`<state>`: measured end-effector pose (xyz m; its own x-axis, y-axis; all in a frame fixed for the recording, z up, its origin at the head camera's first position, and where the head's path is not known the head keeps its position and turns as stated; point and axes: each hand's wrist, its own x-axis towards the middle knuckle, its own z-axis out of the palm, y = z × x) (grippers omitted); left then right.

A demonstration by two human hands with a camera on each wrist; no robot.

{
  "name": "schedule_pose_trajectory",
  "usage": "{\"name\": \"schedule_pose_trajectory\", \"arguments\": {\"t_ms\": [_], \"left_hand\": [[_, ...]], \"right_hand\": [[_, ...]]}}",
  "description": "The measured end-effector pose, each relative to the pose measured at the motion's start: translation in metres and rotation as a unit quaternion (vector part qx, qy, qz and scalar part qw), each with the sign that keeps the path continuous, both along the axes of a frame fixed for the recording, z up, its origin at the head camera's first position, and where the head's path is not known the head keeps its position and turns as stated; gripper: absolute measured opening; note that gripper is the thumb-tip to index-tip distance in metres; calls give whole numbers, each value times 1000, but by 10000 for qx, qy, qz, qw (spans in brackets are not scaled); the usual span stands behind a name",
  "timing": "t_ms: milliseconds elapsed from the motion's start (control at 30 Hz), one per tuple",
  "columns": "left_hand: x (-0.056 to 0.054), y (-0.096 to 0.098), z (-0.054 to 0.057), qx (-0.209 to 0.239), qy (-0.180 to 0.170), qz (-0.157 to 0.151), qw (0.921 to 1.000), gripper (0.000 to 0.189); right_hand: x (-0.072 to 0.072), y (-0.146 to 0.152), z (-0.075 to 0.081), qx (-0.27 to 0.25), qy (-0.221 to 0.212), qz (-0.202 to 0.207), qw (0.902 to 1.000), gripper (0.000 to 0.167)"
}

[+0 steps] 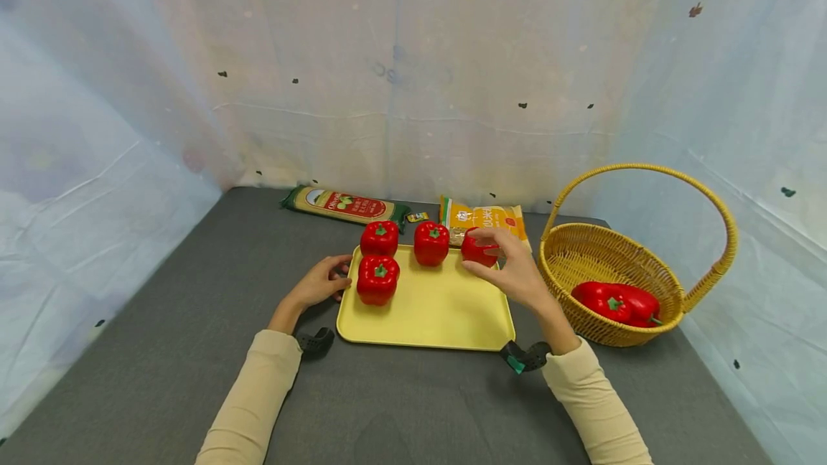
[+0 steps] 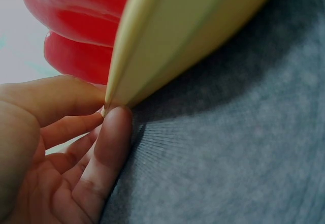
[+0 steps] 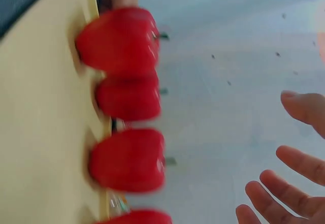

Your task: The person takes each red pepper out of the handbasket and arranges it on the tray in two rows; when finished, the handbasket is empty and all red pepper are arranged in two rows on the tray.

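My left hand (image 1: pixel 318 284) pinches the left rim of a yellow tray (image 1: pixel 446 307); in the left wrist view the thumb lies against the underside of the tray (image 2: pixel 167 36). Several red bell peppers stand on the tray: a front left one (image 1: pixel 377 280), one behind it (image 1: pixel 379 238), one at back middle (image 1: pixel 431 244) and one at back right (image 1: pixel 474 250). My right hand (image 1: pixel 520 275) hovers by the back right pepper, partly covering it in the head view. The right wrist view shows the right hand (image 3: pixel 294 196) with fingers spread, apart from the peppers.
To the right stands a yellow wicker basket (image 1: pixel 584 239) with a tall handle, holding red peppers (image 1: pixel 614 301). Behind the tray lie a long green-ended packet (image 1: pixel 345 205), a small yellow-black packet (image 1: pixel 417 217) and an orange-yellow bag (image 1: pixel 484 218). The table (image 1: pixel 413 407) is dark grey.
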<state>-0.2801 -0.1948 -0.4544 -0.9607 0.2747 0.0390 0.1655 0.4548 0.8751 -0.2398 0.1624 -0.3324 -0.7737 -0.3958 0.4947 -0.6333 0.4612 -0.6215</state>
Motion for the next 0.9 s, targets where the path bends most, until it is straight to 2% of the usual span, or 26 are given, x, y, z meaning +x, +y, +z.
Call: {"name": "schedule_pose_trajectory", "arguments": {"t_ms": [100, 200, 300, 400, 467, 567, 767, 900], "left_hand": [[-5, -2, -6, -11, -18, 49, 10000, 54], [-6, -2, -8, 42, -37, 67, 10000, 54], [-6, -2, -7, 55, -68, 96, 9999, 54], [-5, -2, -7, 39, -66, 124, 9999, 54], [-5, -2, -7, 5, -40, 117, 9999, 54], [-5, -2, -6, -23, -12, 90, 10000, 53], [-4, -2, -4, -84, 10, 46, 10000, 53], [-4, -1, -3, -65, 14, -5, 10000, 53]], "right_hand": [[8, 18, 10, -5, 83, -216, 9997, 47], [3, 43, 4, 88, 171, -499, 9986, 50], [-5, 69, -6, 186, 57, -776, 9968, 51], [-7, 91, -8, 323, -61, -1050, 9939, 52], [0, 98, -1, 389, -121, -1168, 9923, 51], [3, 115, 3, 534, -202, -1300, 9899, 50], [-4, 153, 0, 906, -767, -1471, 9820, 52], [-8, 169, 0, 1046, -1239, -1412, 9766, 55]]}}
